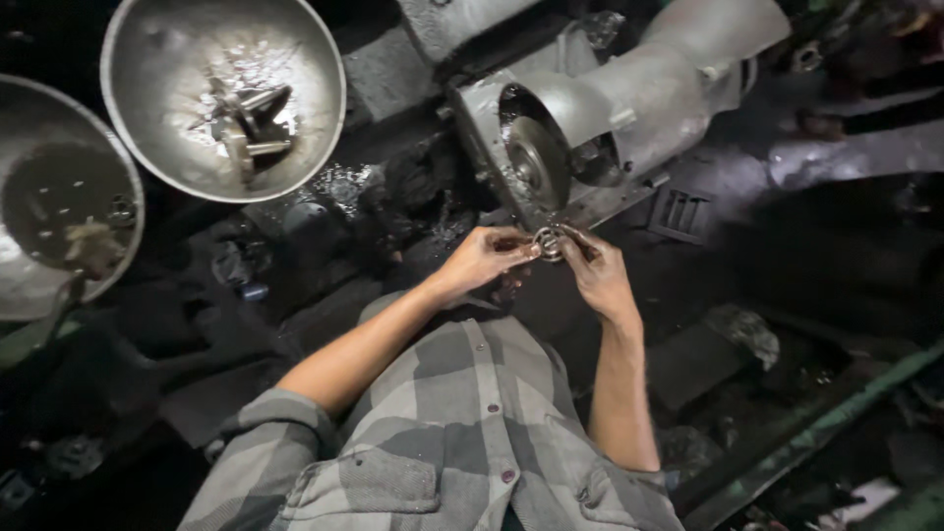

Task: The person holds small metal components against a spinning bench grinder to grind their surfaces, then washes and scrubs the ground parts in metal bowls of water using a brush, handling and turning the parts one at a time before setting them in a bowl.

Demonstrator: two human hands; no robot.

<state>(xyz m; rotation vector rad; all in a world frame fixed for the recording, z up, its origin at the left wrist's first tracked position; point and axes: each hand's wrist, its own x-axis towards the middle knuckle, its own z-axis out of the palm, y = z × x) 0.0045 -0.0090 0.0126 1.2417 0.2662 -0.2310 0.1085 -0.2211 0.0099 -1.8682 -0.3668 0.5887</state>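
Both hands meet just below the grinding wheel (536,162), fingers curled nearly closed around a small metal ring part (547,243): the left hand (484,258) pinches its near side, the right hand (596,275) grips the far side. The grey grinder housing (649,88) stands directly behind. Two metal bowls (224,98) holding small parts sit well to the left. Both forearms reach forward, bare, sleeves rolled.

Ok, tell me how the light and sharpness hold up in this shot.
Head view: light pools in the middle, glaring off the metal bowl and grey grinder housing; the corners sink into near black; the left hand and right hand are lit, yet the small metal ring between them is soft.
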